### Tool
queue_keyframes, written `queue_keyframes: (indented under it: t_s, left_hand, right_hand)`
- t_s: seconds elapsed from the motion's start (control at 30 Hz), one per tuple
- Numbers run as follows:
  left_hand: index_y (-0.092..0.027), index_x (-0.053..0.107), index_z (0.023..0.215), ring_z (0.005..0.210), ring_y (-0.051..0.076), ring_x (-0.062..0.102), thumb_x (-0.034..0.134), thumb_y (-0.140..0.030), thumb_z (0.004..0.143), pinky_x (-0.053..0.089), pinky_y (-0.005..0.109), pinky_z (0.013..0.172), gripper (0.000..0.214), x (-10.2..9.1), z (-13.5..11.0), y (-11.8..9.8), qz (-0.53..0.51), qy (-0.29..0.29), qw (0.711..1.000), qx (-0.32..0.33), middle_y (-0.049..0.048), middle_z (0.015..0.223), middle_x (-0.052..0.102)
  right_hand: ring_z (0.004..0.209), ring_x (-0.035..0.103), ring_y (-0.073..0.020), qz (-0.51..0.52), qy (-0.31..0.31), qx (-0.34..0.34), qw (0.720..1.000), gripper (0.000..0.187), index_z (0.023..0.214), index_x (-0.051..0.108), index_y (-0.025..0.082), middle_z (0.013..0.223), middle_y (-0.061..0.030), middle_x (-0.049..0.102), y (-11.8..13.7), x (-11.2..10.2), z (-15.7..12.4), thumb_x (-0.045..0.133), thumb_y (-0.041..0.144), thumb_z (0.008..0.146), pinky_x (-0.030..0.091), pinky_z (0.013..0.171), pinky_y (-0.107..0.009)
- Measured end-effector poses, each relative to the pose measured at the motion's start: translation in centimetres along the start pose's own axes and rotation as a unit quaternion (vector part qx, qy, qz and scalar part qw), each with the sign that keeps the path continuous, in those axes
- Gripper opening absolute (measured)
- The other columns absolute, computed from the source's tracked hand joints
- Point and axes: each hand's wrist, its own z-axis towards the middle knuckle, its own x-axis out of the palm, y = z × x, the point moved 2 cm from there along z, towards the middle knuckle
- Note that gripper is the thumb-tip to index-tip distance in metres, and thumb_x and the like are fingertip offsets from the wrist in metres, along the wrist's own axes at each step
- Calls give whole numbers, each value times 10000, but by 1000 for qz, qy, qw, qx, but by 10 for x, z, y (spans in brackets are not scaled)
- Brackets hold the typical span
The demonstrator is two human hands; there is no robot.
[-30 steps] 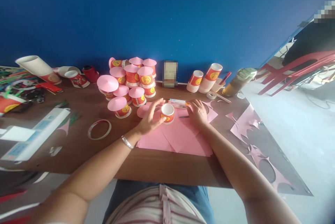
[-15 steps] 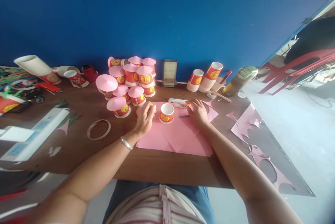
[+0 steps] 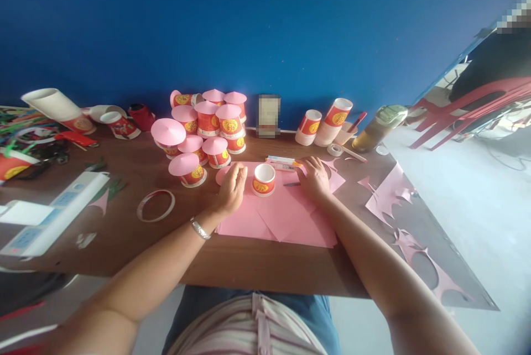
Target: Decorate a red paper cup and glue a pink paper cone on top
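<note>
A short paper cup [image 3: 264, 179], red and white with a yellow print, stands upright, mouth up, on several pink paper sheets [image 3: 286, 222]. Just left of it is my left hand [image 3: 232, 188], its edge down and fingers fairly straight and close together, apart from the cup; nothing shows in it. A pink paper disc [image 3: 223, 175] lies partly hidden behind that hand. My right hand [image 3: 314, 179] rests palm down on the paper at the right, fingers loosely bent. Its fingertips are by the orange end of a white tube [image 3: 283, 163]. Beneath them a dark thin tool [image 3: 292, 184] partly shows.
Cups with pink cone roofs [image 3: 214, 145] are stacked left of centre. A tape ring [image 3: 156, 205] and a power strip [image 3: 58, 214] lie further left. Paper cups [image 3: 308, 127], a small tape roll [image 3: 335, 150] and a bottle [image 3: 379, 128] stand right, near paper scraps [image 3: 390, 194].
The fingers of my left hand have straightened from a more curled shape, and the hand has turned slightly. My right hand and the cup have stayed in place.
</note>
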Motion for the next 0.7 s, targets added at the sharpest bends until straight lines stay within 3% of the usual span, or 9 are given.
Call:
queue_keyframes:
  t_s: [0.2,0.4,0.57,0.7]
  left_hand:
    - [-228,337,675,568,129,386,360,-571,1053,374,298,587,511,-1,2,-10,36,31,998,35,-25,596,380]
    - [-226,227,620,516,105,251,427,-649,1008,274,291,504,607,-2,0,-8,-24,36,999,-12,-44,543,245]
    - [-239,395,733,541,130,380,367,-584,1050,348,296,540,470,-1,1,2,-27,-6,999,-39,-27,604,390]
    - [-240,385,761,587,142,434,342,-542,1062,379,305,585,428,-2,1,-6,18,18,999,19,-16,655,441]
  right_hand:
    - [1057,609,-306,6,-7,7,1000,269,1151,732,247,1093,-98,718,-1,1,0,544,272,962,539,946,-476]
    - [1051,610,-302,-1,-12,7,1000,258,1136,736,237,1100,-99,718,-1,0,0,549,268,961,544,936,-465]
    - [1083,602,-305,1,7,1,1000,270,1159,729,226,1104,-106,712,-1,0,0,541,242,965,533,975,-472]
    - [1076,607,-303,-9,10,-1,1000,264,1154,728,211,1107,-113,709,-1,0,1,548,239,964,534,971,-468]
